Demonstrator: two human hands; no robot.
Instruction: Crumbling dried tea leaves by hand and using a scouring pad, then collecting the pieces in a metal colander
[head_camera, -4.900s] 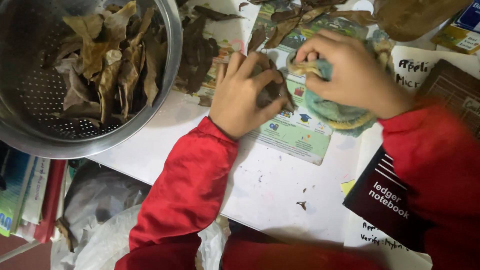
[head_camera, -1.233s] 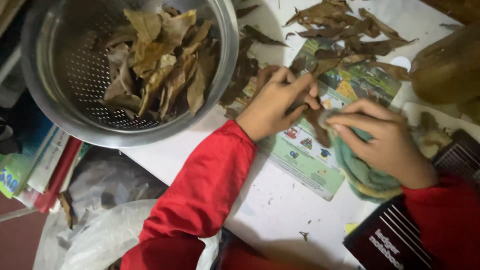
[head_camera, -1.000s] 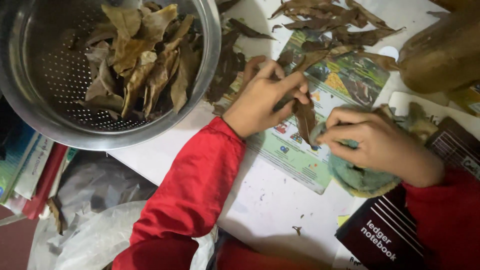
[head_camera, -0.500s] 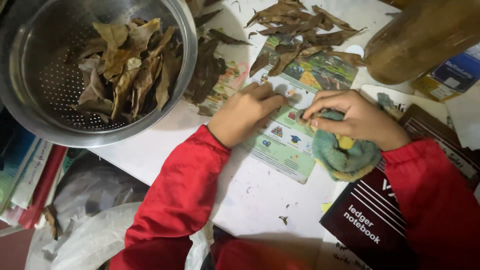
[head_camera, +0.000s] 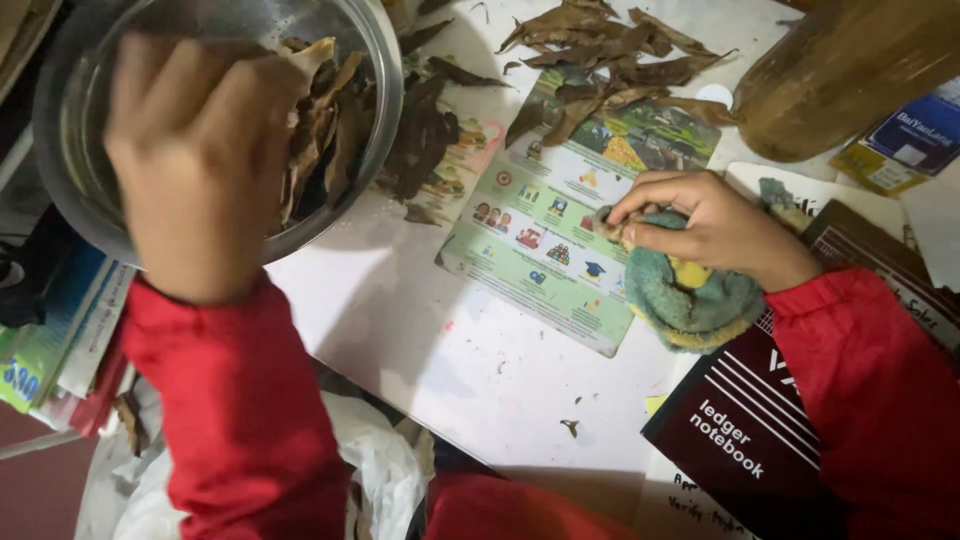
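My left hand is raised over a metal colander that holds dried brown leaves. Only its blurred back shows and the palm is hidden, with a leaf tip poking out by the fingers. My right hand rests on the table, pinching a teal and yellow cloth at the edge of a colourful printed sheet. More dried leaves lie in a loose pile on the sheet's far end and on the white table.
A dark notebook lies under my right forearm. A brown cylinder lies at the top right beside a small blue and yellow packet. Books are stacked off the table's left edge, and white plastic sits below it.
My left hand has lifted off the printed sheet and swung left, up over the colander. My right hand has stayed by the sheet with the cloth.
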